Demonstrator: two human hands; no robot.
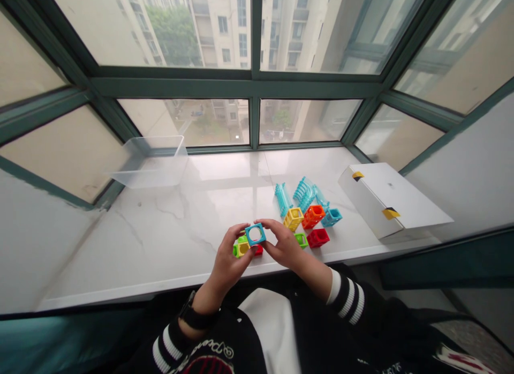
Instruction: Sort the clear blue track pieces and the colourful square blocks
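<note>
A blue hollow toy block (262, 232) with a round opening is held up between my two hands near the front of the sill. My left hand (230, 254) closes on its left side, thumb below and fingers above. On the other side, my right hand (284, 244) grips the block's right edge with its fingers. Just beneath and behind the blue block are a yellow block (242, 249), a green block (235, 251) and a red block (259, 251), partly covered by my fingers. Whether these touch the blue block cannot be made out.
Right of my hands stand a yellow block (293, 218), an orange block (313, 216), a red block (318, 238) and blue track pieces (305, 193). A clear plastic bin (156, 176) sits back left; a white box (401, 197) stands right. Windows border the marble sill (180, 224).
</note>
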